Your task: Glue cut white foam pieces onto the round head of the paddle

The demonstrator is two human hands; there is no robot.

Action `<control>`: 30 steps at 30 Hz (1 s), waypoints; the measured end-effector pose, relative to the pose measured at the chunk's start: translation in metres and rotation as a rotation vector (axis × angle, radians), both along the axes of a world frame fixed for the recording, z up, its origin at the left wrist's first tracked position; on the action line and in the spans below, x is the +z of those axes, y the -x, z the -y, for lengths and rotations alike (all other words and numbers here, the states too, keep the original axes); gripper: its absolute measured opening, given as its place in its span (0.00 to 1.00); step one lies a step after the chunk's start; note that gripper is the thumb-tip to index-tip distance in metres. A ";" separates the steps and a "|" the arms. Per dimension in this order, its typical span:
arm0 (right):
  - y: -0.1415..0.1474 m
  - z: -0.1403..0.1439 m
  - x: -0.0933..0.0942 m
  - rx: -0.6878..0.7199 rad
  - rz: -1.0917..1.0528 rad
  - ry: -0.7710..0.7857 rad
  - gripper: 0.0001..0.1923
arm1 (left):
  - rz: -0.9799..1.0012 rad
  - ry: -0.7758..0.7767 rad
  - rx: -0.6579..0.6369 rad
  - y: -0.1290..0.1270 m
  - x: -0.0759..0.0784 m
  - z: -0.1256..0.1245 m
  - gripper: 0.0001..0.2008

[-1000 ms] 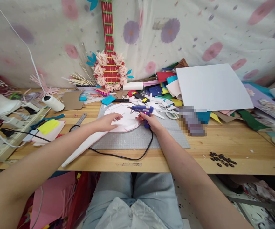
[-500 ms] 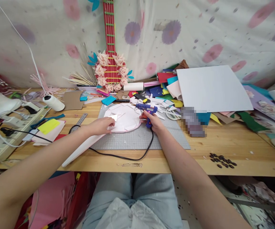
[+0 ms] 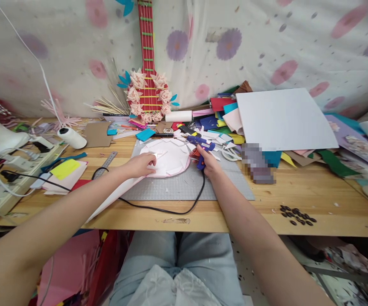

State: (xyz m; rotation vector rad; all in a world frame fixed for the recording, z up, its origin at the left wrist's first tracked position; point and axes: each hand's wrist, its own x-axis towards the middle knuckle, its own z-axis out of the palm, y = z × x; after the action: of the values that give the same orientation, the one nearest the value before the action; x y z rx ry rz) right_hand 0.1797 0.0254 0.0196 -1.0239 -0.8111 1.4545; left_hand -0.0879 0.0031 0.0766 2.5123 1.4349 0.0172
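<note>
My right hand (image 3: pixel 209 163) is wrapped round the handle of a blue hot glue gun (image 3: pixel 199 143), its nozzle pointing left above the cutting mat. A black cord (image 3: pixel 167 211) runs from the handle across the table. On the grey cutting mat (image 3: pixel 177 189) lies a white cutout (image 3: pixel 174 155) with a rounded body, folded flaps along its rim and a long narrow part (image 3: pixel 116 199) reaching to the lower left. My left hand (image 3: pixel 143 165) rests at the cutout's left side, fingers curled and pressed onto its edge; the fingertips are partly hidden.
A red guitar model (image 3: pixel 148 91) with pink paper flowers leans at the back. Scissors (image 3: pixel 231 154) and paper scraps lie right of the cutout. A large white board (image 3: pixel 286 121) rests on coloured sheets. At left are a power strip (image 3: pixel 27 174), a thread spool (image 3: pixel 72 137) and a steel ruler (image 3: pixel 105 164).
The glue gun has shifted slightly right and down, away from the cutout's middle. My left fingers have moved a little, and the small white flap under them has folded down.
</note>
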 end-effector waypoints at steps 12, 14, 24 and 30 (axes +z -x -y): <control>-0.031 -0.015 -0.001 -0.359 -0.025 0.012 0.17 | 0.101 -0.044 -0.015 -0.032 0.010 -0.024 0.12; -0.036 -0.018 -0.003 -0.398 -0.023 0.024 0.16 | 0.101 -0.099 0.048 -0.056 0.011 -0.035 0.12; -0.036 -0.018 -0.002 -0.410 -0.011 0.036 0.17 | 0.023 -0.150 0.170 -0.169 -0.012 -0.067 0.22; -0.034 -0.017 0.002 -0.416 -0.005 0.036 0.18 | -0.146 -0.024 0.109 -0.174 -0.017 -0.086 0.28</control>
State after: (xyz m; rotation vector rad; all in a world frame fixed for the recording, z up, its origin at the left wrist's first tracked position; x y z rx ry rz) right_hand 0.2142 0.0426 0.0212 -1.1384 -0.5287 1.1169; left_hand 0.0858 0.0892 0.0600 2.4969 1.6357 -0.1325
